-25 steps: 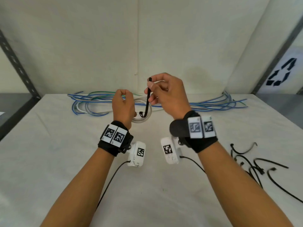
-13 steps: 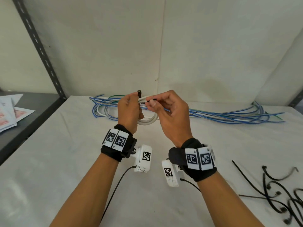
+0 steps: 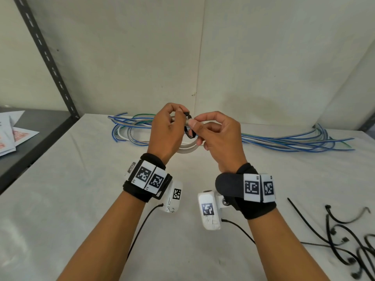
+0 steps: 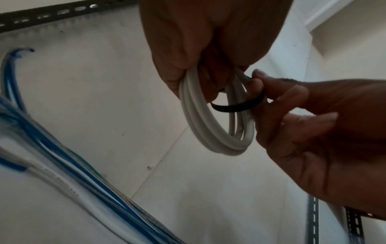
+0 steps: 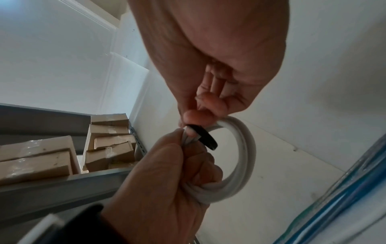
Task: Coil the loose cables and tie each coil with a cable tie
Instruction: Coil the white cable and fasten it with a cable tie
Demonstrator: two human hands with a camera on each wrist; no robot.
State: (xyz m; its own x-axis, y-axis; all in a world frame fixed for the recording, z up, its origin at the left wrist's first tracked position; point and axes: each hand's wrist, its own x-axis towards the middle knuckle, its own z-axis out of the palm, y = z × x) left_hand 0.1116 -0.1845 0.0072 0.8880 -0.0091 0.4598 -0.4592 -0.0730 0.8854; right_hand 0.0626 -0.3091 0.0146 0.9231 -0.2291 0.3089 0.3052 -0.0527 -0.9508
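Note:
A small white cable coil [image 3: 188,149] is held in the air over the white table [image 3: 81,199]. My left hand [image 3: 178,117] grips the coil's top [image 4: 200,123] with curled fingers. A black cable tie [image 3: 190,131] loops around the coil's strands [image 5: 246,156]. My right hand [image 3: 194,124] pinches the tie [image 4: 236,107] between thumb and forefinger, right against the left hand [image 5: 167,181]. The tie's band [image 5: 205,137] curves under the right thumb. Its ends are hidden by the fingers. Loose blue and white cables [image 3: 284,141] lie along the back of the table.
Several spare black cable ties [image 3: 345,240] lie at the table's right front. A dark shelf with papers [image 3: 12,134] and a slotted metal upright [image 3: 46,55] stand to the left. Cardboard boxes [image 5: 52,156] sit on a shelf. The wall is close behind the cables.
The tie stood straight up from the right hand a second ago; it is now bent into a loop around the coil. Both hands have closed together.

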